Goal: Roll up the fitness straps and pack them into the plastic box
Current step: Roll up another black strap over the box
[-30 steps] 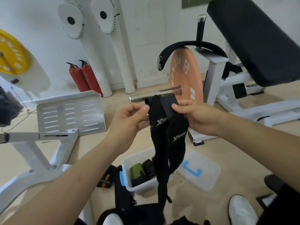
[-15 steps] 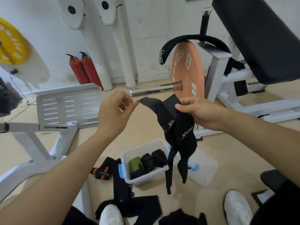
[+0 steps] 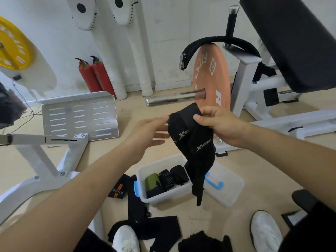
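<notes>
Black strap (image 3: pixel 192 142) hangs from the gripping right hand (image 3: pixel 223 126); the left hand (image 3: pixel 149 131) no longer pinches its end (fingers (image 3: pixel 159 122) straight), rolling not begun.

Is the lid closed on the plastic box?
No, the plastic box stands open, and its lid lies on the floor beside it.

Orange weight plate (image 3: pixel 209 73) bore white "FITNE", remainder cut off, plus a large "R". Black strap (image 3: pixel 192 142) carried a white logo beginning "X", printed twice. Lettering on the striped wrap (image 3: pixel 118 190) and the yellow plate (image 3: pixel 12 46) was illegible.
</notes>
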A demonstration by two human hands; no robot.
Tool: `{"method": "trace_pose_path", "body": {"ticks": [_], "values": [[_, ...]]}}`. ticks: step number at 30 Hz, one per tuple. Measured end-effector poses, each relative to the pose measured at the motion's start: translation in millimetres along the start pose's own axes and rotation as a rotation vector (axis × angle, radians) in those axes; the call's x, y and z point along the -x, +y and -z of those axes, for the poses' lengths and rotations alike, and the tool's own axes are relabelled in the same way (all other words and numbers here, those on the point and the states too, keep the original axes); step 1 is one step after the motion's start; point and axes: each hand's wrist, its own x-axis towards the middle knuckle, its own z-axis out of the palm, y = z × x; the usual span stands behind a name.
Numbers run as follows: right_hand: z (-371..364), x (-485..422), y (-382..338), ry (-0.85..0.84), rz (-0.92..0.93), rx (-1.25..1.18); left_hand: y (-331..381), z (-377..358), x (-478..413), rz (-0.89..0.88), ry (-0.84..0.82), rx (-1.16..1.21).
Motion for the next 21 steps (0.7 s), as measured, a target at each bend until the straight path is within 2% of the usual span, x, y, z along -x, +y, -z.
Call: {"method": "trace_pose_path", "body": {"ticks": [3,7,10,14,21], "values": [[-3.8,-0.9,4.0,-0.008,-0.01,0.012,-0.1,-3.0,0.1,-0.183,-0.028,0.09],[-11.3,-2.4,9.7,0.015,-0.03,-0.016,0.7,-6.3,3.2,-0.253,-0.018,0.105],[-14.0,-4.1,9.9,0.051,-0.03,-0.062,1.8,-3.9,1.2,-0.306,0.057,0.111],[-10.9,-4.6,6.3,0.081,-0.039,-0.077,7.1,8.1,-4.6,-0.296,0.187,0.198],[-32.3,-5.1,5.3,-0.098,-0.053,-0.073,10.0,14.3,-6.8,-0.24,0.222,0.358]]}}
